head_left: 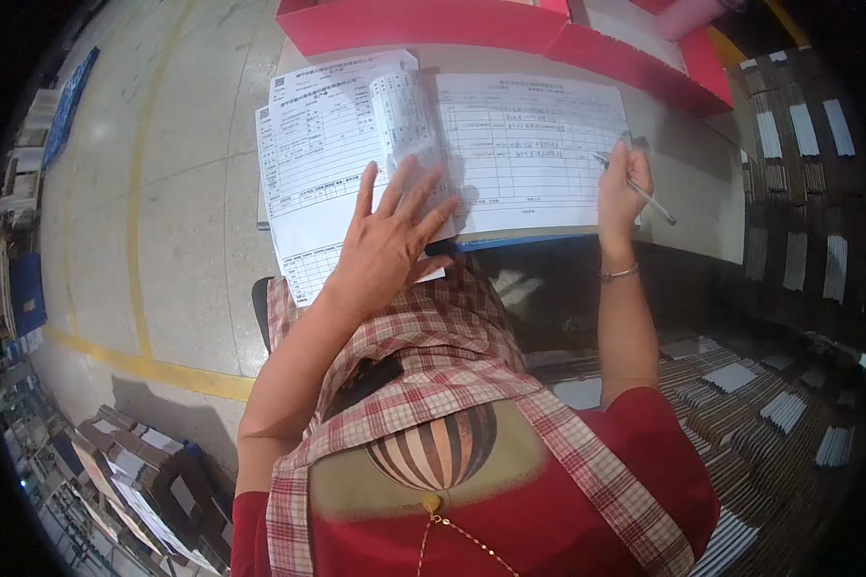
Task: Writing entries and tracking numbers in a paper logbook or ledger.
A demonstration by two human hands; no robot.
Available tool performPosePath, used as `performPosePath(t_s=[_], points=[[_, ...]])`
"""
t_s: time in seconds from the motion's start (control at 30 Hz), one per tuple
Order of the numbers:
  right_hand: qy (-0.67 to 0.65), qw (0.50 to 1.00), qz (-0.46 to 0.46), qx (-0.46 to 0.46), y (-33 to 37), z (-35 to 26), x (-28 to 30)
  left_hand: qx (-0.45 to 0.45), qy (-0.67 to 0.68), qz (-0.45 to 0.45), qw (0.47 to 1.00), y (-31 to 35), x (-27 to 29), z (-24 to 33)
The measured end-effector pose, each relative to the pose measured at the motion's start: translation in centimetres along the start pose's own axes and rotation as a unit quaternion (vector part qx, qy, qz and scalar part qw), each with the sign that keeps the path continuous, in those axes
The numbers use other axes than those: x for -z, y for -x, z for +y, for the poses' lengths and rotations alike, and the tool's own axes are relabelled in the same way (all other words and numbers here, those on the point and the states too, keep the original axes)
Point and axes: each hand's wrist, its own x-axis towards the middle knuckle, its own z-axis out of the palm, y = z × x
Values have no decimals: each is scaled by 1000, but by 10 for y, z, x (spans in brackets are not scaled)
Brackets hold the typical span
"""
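My left hand [392,234] lies flat with its fingers spread, pressing on a curled-back page [402,120] of a form pad and on the printed sheets [313,154] at its left. Between the thumb and fingers of my right hand [624,190] is a pen [652,201], its tip near the right side of an open form page [529,183]. That page has a ruled table with rows of handwriting in its upper part. A blue edge [524,240] shows under the page, along its near side.
A pink-red open box [433,27] stands at the table's far side. The pale tabletop [698,192] extends to the right of the papers. Stacked cardboard pieces [712,423] lie at right, more stacks [149,481] at lower left. A yellow line [192,377] crosses the floor.
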Motion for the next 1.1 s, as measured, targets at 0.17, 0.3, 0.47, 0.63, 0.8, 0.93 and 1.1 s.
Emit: performPosePath(t_s=[0.17,0.3,0.47,0.63,0.8,0.93,1.1], points=[[-11,1000,-9,6,1,1,-1,25,26,15,999,8,-6,-6],[-16,1000,1,-6,0,1,0,31,62,28,997,8,-7,-7],[-5,1000,3,-6,-2,5,1,32,98,33,994,6,-6,-8],[39,998,16,37,-2,-3,-2,31,130,16,991,9,-12,-12],[75,994,17,79,-3,-12,1,5,148,23,989,11,-13,-9],[28,991,-16,132,3,-69,-28,-25,145,44,988,16,-14,0],[-98,983,-136,70,22,-93,-77,-6,132,69,989,11,-5,11]])
